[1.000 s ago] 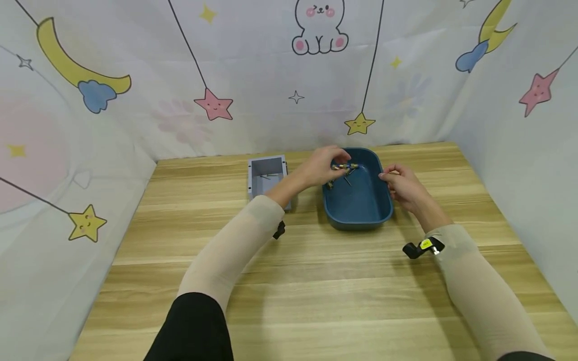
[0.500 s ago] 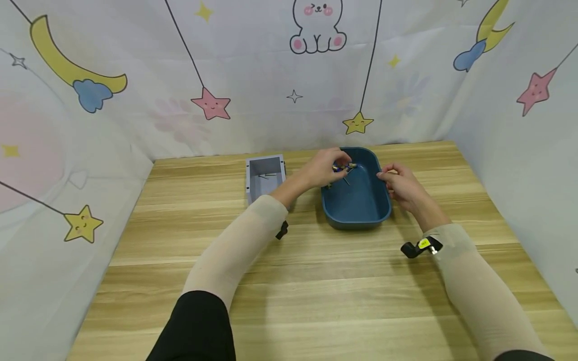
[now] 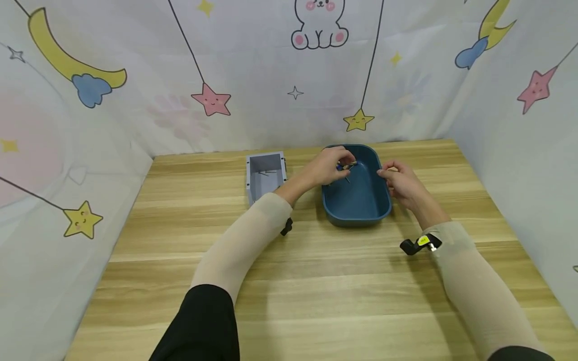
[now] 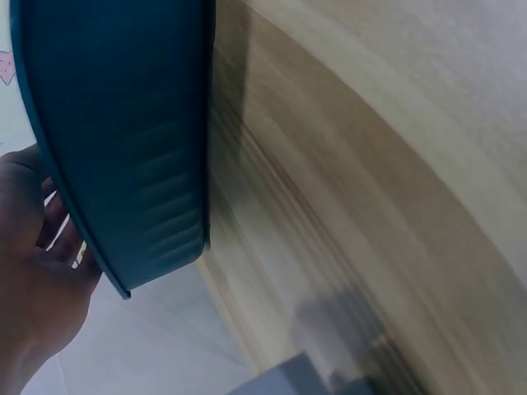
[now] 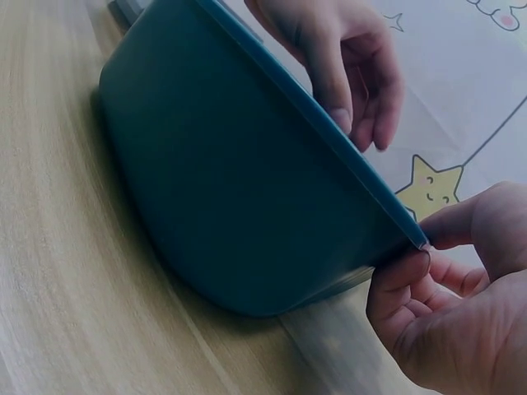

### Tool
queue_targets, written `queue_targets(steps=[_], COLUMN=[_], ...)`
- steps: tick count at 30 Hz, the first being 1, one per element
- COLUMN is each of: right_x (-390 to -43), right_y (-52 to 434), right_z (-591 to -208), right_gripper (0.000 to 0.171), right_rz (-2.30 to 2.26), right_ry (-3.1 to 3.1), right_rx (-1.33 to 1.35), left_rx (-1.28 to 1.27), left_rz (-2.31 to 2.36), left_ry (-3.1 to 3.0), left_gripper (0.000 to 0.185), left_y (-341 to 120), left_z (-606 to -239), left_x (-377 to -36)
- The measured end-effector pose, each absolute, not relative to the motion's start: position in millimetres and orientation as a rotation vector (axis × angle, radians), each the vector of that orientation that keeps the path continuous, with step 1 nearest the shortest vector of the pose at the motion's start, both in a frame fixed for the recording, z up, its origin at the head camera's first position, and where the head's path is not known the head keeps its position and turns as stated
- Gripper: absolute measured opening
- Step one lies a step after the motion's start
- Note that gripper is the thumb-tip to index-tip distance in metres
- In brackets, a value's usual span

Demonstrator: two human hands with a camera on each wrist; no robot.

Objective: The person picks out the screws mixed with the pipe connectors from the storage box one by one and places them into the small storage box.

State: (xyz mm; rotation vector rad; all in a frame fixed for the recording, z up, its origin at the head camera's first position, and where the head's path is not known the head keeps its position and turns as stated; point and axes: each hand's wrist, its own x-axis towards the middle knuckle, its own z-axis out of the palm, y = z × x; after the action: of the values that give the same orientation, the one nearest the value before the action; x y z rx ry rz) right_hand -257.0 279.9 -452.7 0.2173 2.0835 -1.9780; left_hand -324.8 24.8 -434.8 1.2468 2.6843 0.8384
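My left hand (image 3: 326,166) reaches over the left rim into a deep blue plastic bin (image 3: 361,203). Its fingers hang down, loosely curved, above small brass-coloured and blue metal parts (image 3: 351,164) in the far left corner; the hand partly covers them. In the right wrist view, nothing shows between the left thumb and fingers. A thin metal pin (image 3: 347,179) lies on the bin floor beside the parts. At the bin's right side, my right hand (image 3: 403,185) pinches the rim between thumb and fingers, clearest in the right wrist view (image 5: 461,304).
A grey open box (image 3: 249,180) stands to the left of the bin, partly behind the left forearm. Thin metal pins (image 3: 266,173) lie inside it. Both containers stand near the back edge of the wooden table (image 3: 325,291). A patterned curtain (image 3: 253,120) hangs behind.
My left hand has moved slightly to the right over the small parts and covers more of them. The right hand keeps its pinch on the rim.
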Motion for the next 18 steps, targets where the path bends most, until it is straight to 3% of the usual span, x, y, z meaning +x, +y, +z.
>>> queue_targets(steps=[18], right_x=[-256.5], right_y=[279.2], right_z=[-452.4], right_gripper=[0.014], right_rz=[-1.956], right_ry=[2.094], right_rx=[0.248], left_rx=[1.226], left_rz=[0.682], left_ry=[2.678], left_gripper=[0.034], left_y=[32.8], left_z=[-441.8], left_x=[-320.4])
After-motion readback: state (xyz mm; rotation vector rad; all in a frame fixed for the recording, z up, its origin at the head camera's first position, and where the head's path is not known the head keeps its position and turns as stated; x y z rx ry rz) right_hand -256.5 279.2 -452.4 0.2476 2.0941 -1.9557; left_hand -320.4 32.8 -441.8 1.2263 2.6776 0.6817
